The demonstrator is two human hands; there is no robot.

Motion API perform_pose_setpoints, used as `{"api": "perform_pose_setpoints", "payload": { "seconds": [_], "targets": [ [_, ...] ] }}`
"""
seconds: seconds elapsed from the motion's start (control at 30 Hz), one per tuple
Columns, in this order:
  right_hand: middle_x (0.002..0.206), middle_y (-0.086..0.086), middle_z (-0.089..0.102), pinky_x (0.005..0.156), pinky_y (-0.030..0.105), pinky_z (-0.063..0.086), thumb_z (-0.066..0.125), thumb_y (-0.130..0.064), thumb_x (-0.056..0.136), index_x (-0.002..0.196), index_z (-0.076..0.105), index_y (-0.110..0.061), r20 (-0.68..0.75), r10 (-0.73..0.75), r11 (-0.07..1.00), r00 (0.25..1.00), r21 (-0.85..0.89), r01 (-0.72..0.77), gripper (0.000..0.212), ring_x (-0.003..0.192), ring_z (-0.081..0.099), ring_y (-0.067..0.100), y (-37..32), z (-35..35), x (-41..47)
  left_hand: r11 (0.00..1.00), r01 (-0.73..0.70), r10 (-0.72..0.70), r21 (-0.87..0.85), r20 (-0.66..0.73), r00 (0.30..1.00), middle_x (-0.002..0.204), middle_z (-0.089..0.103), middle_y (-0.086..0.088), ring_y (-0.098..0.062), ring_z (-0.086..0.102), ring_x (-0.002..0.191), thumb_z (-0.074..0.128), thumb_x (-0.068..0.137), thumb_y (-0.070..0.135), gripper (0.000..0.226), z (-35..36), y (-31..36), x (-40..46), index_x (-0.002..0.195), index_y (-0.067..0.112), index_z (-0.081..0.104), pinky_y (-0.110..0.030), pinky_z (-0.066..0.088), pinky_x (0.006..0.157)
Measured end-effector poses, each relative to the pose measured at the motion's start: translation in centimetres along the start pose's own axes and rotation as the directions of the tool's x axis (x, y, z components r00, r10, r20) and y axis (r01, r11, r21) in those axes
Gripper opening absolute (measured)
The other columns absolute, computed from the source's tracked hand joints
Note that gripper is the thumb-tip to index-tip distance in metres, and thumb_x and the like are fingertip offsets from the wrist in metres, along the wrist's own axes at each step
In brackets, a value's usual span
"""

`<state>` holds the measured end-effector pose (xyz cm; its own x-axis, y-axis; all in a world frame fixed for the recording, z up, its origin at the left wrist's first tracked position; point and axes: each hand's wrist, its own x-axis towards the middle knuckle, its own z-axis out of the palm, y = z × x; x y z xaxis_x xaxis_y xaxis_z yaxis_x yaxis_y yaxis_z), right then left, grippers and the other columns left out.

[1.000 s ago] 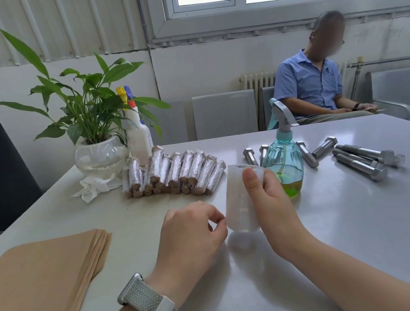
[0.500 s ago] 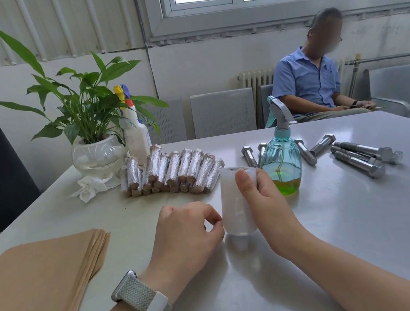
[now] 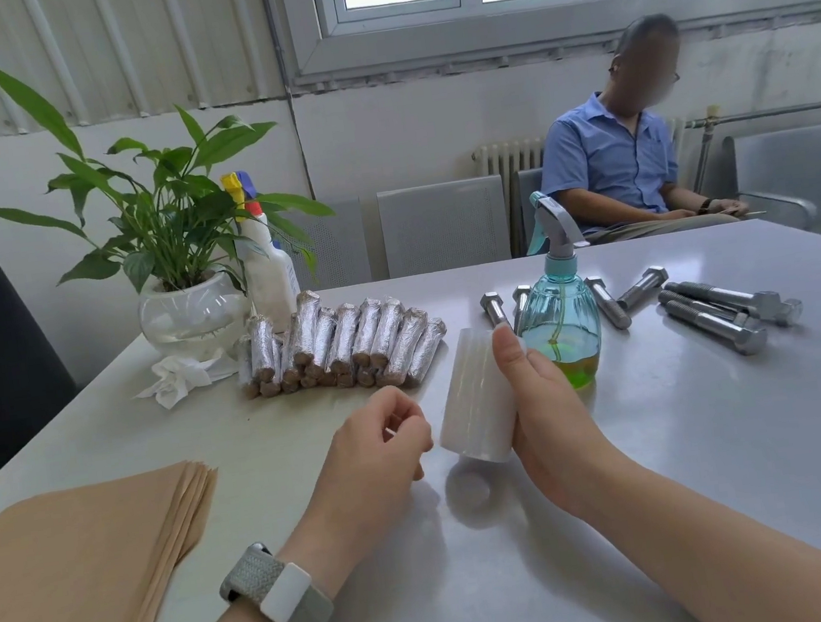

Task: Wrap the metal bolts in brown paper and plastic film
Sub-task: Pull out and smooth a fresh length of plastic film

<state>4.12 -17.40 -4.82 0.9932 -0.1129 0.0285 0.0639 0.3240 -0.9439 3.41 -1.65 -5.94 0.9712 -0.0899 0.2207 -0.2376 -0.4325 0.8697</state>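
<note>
Item 1. Right hand [image 3: 533,399]: grip closed around the roll of plastic film [image 3: 476,401], thumb laid along its upper side, roll tilted and lifted just clear of the tabletop [image 3: 675,459].

Item 2. Left hand [image 3: 379,449]: just left of the grip, fingers curled with thumb and forefinger pinched together close to the roll's lower edge. Whether they hold the film's loose end cannot be told; the film is too clear to see.

Item 3. Bare metal bolts [image 3: 714,315]: beyond and right of the grip, lying loose on the tabletop, some partly behind the spray bottle [image 3: 563,328].

Item 4. Wrapped bolts [image 3: 345,344]: stacked beyond and left of the grip.

Item 5. Brown paper [image 3: 79,573]: a stack well left of the grip, near the tabletop's edge.

Item 6. Also present: potted plant [image 3: 175,267], white spray bottle [image 3: 269,271], crumpled tissue [image 3: 184,380], a seated person [image 3: 623,165] beyond the tabletop.

Risks, as judged:
- Film end may cling back onto the roll or tear unevenly if the pinch slips.
- The roll, held by one hand only, may slip out if pulled hard.
- The spray bottle stands just behind the grip; a wide unrolling motion could knock it over.
- No bolt or paper sheet lies in front of the hands, so film drawn now could stick to itself.
</note>
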Motion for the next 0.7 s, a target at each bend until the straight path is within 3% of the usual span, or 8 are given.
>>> {"api": "perform_pose_setpoints", "payload": {
  "seconds": [0.07,0.17,0.33,0.43,0.6,0.7],
  "targets": [
    [0.095,0.010,0.060,0.088,0.050,0.051,0.054,-0.058,0.076,0.115,0.057,-0.003,0.009,0.013,0.999,1.000,0.030,-0.013,0.067,0.089,0.058,0.023,-0.04,-0.06,0.05,0.989,0.083,-0.083,-0.122,0.009,0.997,0.076,0.068,0.001,-0.012,0.061,0.060,0.046,0.069,0.030,0.010,-0.09,0.07,0.09,0.067,0.025,0.055,-0.029,0.035,0.058],
    [0.090,0.009,0.059,0.084,0.047,0.049,0.054,-0.056,0.077,0.105,0.061,-0.009,0.022,0.014,0.998,1.000,0.062,-0.015,0.055,0.087,0.057,0.023,-0.02,-0.05,0.10,0.973,0.117,-0.118,-0.198,0.003,0.993,0.078,0.069,-0.001,-0.013,0.060,0.059,0.048,0.068,0.031,0.010,-0.27,0.28,0.12,0.065,0.027,0.057,-0.029,0.034,0.056],
    [0.090,0.008,0.063,0.086,0.045,0.051,0.054,-0.055,0.079,0.109,0.062,-0.008,0.036,0.018,0.996,0.999,0.084,-0.021,0.056,0.086,0.061,0.020,0.05,-0.25,0.28,1.000,-0.019,0.019,0.000,-0.033,0.999,0.079,0.069,0.012,-0.001,0.060,0.061,0.072,0.081,0.047,0.016,-0.17,-0.17,-0.29,0.085,0.032,0.073,-0.010,0.041,0.055],
    [0.090,0.007,0.063,0.089,0.046,0.052,0.054,-0.056,0.078,0.109,0.061,-0.009,0.027,0.015,0.995,1.000,0.097,-0.017,0.057,0.086,0.061,0.019,0.15,-0.28,0.40,0.995,-0.097,0.100,0.038,-0.102,0.990,0.087,0.067,0.024,-0.002,0.061,0.072,0.075,0.083,0.030,0.006,0.22,-0.27,-0.31,0.080,0.025,0.075,-0.011,0.045,0.066],
    [0.086,0.002,0.071,0.087,0.044,0.056,0.058,-0.056,0.075,0.106,0.062,-0.014,0.020,0.021,0.989,1.000,0.144,-0.024,0.053,0.082,0.069,0.015,0.60,-0.47,0.72,0.984,-0.153,0.166,0.086,-0.178,0.970,0.078,0.065,0.017,0.000,0.059,0.068,0.074,0.084,0.025,0.009,0.42,-0.06,-0.45,0.076,0.026,0.070,-0.008,0.040,0.061],
    [0.082,-0.004,0.075,0.075,0.042,0.061,0.063,-0.053,0.074,0.101,0.063,-0.017,0.035,0.045,0.978,0.998,0.203,-0.051,0.046,0.079,0.073,0.013,0.63,-0.41,0.68,0.983,-0.160,0.175,0.087,-0.210,0.962,0.074,0.064,0.012,0.002,0.057,0.067,0.068,0.087,0.024,0.010,0.50,0.09,-0.50,0.077,0.026,0.066,-0.008,0.039,0.060]
  ]
}}
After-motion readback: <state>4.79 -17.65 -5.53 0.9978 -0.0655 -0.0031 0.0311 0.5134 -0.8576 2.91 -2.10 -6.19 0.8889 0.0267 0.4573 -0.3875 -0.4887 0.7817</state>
